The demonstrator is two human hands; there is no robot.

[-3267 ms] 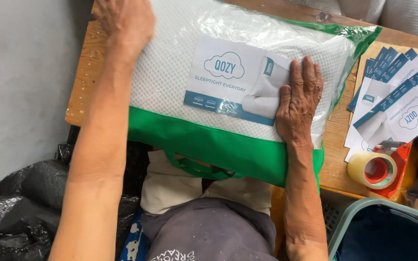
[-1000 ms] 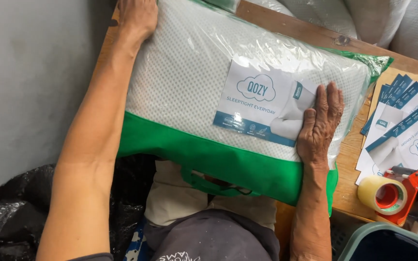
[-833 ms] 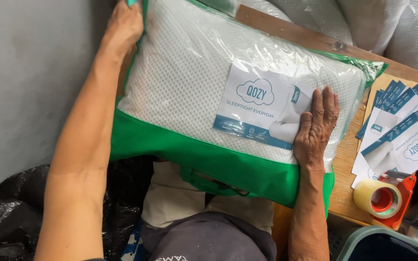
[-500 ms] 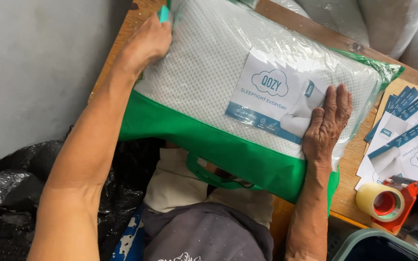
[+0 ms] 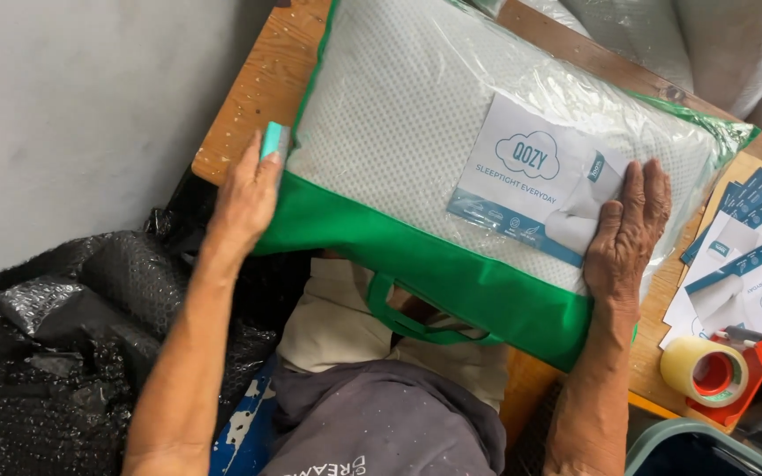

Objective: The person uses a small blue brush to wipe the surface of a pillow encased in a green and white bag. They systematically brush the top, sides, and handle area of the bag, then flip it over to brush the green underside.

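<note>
A white pillow in a clear plastic bag (image 5: 399,106) with a green fabric band (image 5: 416,264) lies across the wooden table (image 5: 257,97). My left hand (image 5: 244,198) is at the bag's left edge near the lower corner, pinching a small teal tab (image 5: 271,141). Over at the bag's right end, my right hand (image 5: 630,234) lies flat, its fingers on the edge of a white and blue label card (image 5: 531,176) inside the plastic. A green carry handle (image 5: 407,322) hangs off the band over my lap.
A fan of blue and white leaflets (image 5: 751,264) lies at the table's right side, next to a red tape dispenser (image 5: 716,370). A teal bin (image 5: 707,449) stands below it. Black bubble wrap (image 5: 63,353) is heaped on the left. White sacks (image 5: 716,44) sit behind the table.
My left hand has slid with the teal tab from the bag's far left corner down along its left edge to the green band. The right hand stays pressed on the bag.
</note>
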